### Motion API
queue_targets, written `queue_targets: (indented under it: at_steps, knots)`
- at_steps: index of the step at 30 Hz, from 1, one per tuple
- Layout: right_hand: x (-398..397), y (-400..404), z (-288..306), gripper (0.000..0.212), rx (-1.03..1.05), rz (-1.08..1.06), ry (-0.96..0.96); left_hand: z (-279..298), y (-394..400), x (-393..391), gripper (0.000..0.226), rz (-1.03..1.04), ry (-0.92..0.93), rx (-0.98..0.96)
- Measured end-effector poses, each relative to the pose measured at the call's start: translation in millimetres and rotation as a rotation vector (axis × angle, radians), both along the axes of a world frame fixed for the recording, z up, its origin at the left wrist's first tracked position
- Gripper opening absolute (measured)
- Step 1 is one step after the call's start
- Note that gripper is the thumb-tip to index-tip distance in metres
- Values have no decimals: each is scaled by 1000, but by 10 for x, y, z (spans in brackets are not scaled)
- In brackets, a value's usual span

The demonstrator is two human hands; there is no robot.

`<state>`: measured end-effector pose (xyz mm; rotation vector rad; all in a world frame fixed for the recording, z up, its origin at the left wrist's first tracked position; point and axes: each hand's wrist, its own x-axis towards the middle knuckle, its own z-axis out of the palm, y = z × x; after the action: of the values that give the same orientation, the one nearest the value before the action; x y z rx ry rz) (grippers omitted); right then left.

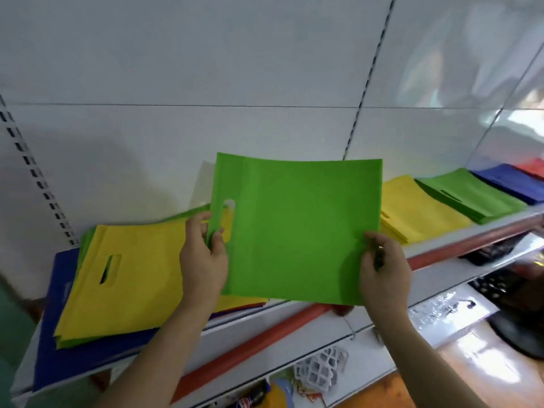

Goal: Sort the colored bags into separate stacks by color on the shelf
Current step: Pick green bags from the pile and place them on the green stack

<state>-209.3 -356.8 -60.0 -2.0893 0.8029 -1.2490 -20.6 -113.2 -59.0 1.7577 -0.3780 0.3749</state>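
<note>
Hands: left hand (203, 257) and right hand (382, 269) pinch opposite edges of green bag (297, 228), held above shelf (459, 245) | risk: limp bag sags, possibly landing on yellow stack (418, 210) instead of green stack (471, 195).

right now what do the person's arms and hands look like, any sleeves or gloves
Both forearms are bare up to the frame edge: no sleeves in view. No gloves, watch or bracelet on the left hand or the right hand. A possible ring on the right hand is too blurred to confirm.
</note>
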Motion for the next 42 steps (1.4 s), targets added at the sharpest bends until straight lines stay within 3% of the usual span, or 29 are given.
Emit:
queue_targets:
  at_steps: [3, 7, 16, 22, 33, 42]
  knots:
    - [-452, -292, -10, 41, -37, -62, 30, -24, -489, -253, 28, -47, -55, 68]
    - [-990, -675, -25, 61, -9, -72, 76, 22, -1119, -618, 36, -158, -140, 115]
    - [-2133, -2151, -111, 48, -30, -208, 80, 166, -2847, -1600, 45, -228, -191, 159]
    - [-2680, -3187, -147, 54, -81, -236, 132, 183, -3973, -2162, 53, -301, -183, 229]
    - [-2685, -4816, -352, 59, -71, -279, 192, -69, -5728, -2047, 53, -398, -154, 334]
    - [-2176, -6280, 9, 42, -144, -287, 237, -52, -7037, -1570, 52, -416, -94, 387]
